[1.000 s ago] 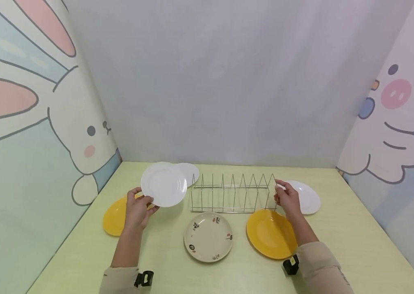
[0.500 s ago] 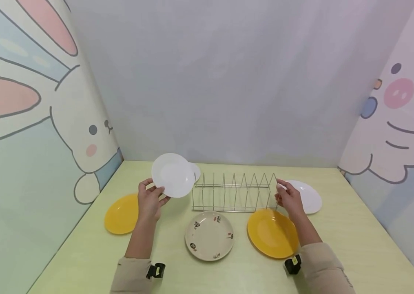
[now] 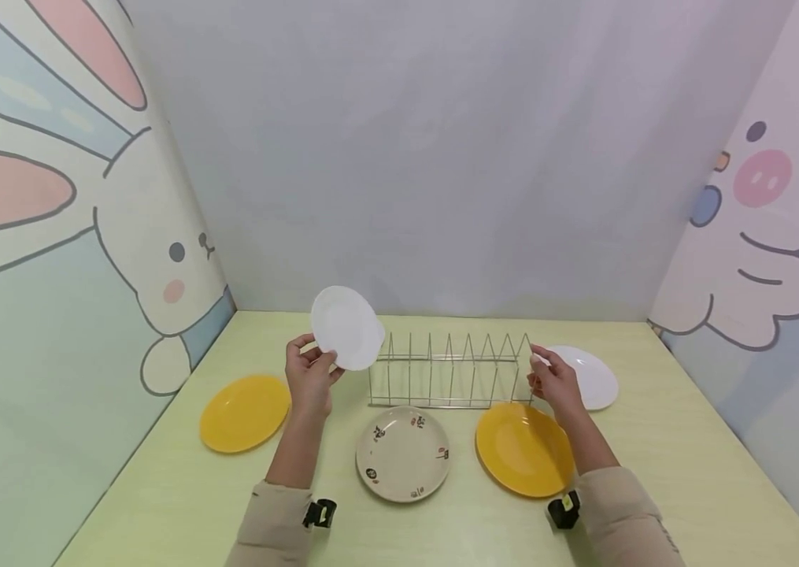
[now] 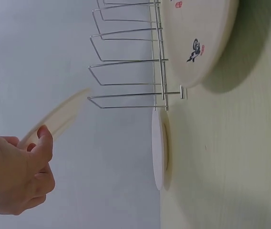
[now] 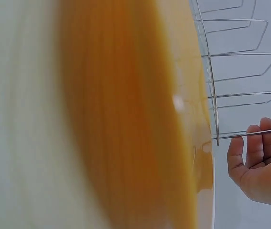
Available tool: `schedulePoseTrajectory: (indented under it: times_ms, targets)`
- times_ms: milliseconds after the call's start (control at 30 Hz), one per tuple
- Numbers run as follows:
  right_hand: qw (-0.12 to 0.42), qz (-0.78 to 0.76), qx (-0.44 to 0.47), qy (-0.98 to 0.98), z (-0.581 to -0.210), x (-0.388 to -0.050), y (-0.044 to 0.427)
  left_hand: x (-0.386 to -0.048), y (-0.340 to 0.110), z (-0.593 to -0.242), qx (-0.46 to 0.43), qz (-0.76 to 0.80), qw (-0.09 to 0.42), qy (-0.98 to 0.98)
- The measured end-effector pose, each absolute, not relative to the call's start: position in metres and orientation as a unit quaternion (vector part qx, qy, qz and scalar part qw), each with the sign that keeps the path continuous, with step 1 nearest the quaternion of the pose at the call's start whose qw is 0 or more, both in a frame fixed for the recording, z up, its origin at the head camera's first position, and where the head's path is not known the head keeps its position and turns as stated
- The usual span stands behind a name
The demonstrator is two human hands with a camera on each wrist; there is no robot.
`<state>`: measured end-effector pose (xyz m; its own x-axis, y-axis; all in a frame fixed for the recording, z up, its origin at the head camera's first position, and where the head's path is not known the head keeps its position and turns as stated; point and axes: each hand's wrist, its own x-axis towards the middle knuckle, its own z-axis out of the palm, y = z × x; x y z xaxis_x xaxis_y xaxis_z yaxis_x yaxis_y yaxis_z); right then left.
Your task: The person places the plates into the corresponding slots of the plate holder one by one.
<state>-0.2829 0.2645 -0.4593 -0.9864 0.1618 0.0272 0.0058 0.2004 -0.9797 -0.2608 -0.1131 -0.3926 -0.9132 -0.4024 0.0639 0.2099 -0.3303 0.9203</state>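
Note:
My left hand (image 3: 309,379) pinches the lower edge of a small white plate (image 3: 346,327), held tilted in the air by the left end of a wire dish rack (image 3: 452,383). In the left wrist view this plate (image 4: 59,117) appears nearly edge-on, its far rim close to the rack's end wire. With my right hand (image 3: 555,382) I grip the rack's right end; the right wrist view has the fingers (image 5: 254,143) curled about its end wire. No plate stands in the rack. Another white plate lies behind the held one, mostly hidden in the head view but visible in the left wrist view (image 4: 159,150).
A cream plate with small printed figures (image 3: 403,455) lies before the rack. Yellow plates lie on the left (image 3: 245,413) and front right (image 3: 523,450). A white plate (image 3: 593,378) rests behind my right hand. Fabric walls enclose the table (image 3: 470,535) on three sides.
My left hand has carried the white plate rightward and upward to the rack's left end, turning it more edge-on. My right hand has stayed at the rack's right end.

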Motion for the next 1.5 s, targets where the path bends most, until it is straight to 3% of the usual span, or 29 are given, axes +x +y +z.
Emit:
schedulePoseTrajectory:
  times_ms: [467,1500]
  targets:
    - [0.086,0.624,-0.041,-0.775,-0.463,-0.283,0.263,-0.265,-0.085,-0.409,0.054,-0.777,0.256,-0.572]
    - [0.069,0.7,-0.086,-0.706,-0.464,-0.285,0.263,-0.266,-0.068,-0.431,0.058,-0.711,0.186,-0.675]
